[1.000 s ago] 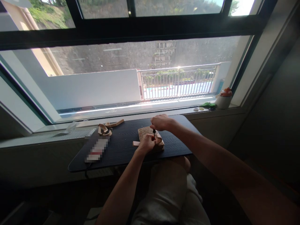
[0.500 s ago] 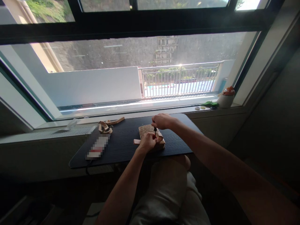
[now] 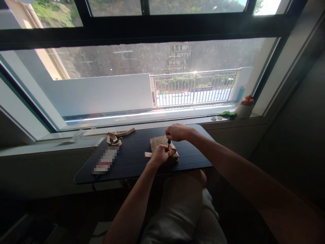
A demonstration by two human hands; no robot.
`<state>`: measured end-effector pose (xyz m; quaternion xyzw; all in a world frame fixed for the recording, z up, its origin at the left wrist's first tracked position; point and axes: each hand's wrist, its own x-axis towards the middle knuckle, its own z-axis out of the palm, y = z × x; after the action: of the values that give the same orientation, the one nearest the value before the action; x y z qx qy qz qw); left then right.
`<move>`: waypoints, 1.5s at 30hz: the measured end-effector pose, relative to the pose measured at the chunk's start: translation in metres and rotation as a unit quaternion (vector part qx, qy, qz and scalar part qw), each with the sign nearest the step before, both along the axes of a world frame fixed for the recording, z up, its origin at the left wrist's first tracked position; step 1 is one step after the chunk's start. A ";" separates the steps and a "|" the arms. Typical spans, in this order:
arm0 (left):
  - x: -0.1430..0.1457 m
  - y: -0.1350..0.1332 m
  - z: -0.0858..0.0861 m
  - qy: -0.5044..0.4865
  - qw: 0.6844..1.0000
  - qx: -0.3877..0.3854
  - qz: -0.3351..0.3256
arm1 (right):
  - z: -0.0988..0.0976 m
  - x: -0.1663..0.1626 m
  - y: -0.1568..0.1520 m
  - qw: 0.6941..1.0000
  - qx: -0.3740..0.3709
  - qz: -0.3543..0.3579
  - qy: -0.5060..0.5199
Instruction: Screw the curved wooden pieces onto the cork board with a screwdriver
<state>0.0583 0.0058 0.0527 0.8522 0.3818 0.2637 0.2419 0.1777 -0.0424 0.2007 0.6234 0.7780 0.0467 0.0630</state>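
A small woven-textured tan bag [image 3: 157, 140] lies on the dark table, with a pale leather strap [image 3: 173, 150] curving at its right side. My right hand [image 3: 176, 132] is closed from above around a dark-handled tool like a screwdriver or awl [image 3: 169, 142], held upright, its tip pointing down at the strap. My left hand [image 3: 161, 155] rests on the bag, its fingers closed on the strap beside the tool's tip. A flat light strap end [image 3: 148, 155] sticks out left of that hand. The exact contact point is hidden by my fingers.
The dark table [image 3: 132, 166] stands against a window sill. At its left lie a coiled leather strap [image 3: 114, 139] and a blurred flat packet [image 3: 106, 161]. On the sill at right are a white pot [image 3: 244, 110], green leaves [image 3: 226, 114] and small tape rolls [image 3: 213, 118].
The view has tilted slightly, so everything sits a little lower. Both hands stay in place with the tool still upright; the right hand has shifted barely.
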 end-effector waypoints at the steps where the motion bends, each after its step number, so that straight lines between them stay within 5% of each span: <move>1: 0.000 0.000 0.000 0.001 1.000 0.000 0.001 | -0.002 0.000 0.001 1.000 0.004 -0.002 -0.002; 15: 0.002 0.004 -0.004 0.001 1.000 -0.003 0.001 | 0.005 -0.012 -0.002 1.000 0.009 0.002 -0.019; 25: 0.000 0.001 -0.001 0.008 1.000 0.003 0.011 | -0.010 -0.007 0.010 1.000 0.017 -0.011 -0.011; 35: 0.002 0.003 -0.002 0.014 1.000 0.001 0.002 | 0.011 -0.010 0.000 1.000 -0.018 0.007 -0.012; 45: 0.002 0.002 0.000 0.016 1.000 -0.013 0.006 | -0.008 -0.010 0.009 1.000 0.018 -0.008 -0.018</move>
<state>0.0602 0.0079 0.0530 0.8507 0.3942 0.2466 0.2453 0.1678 -0.0331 0.1930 0.6293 0.7710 0.0716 0.0663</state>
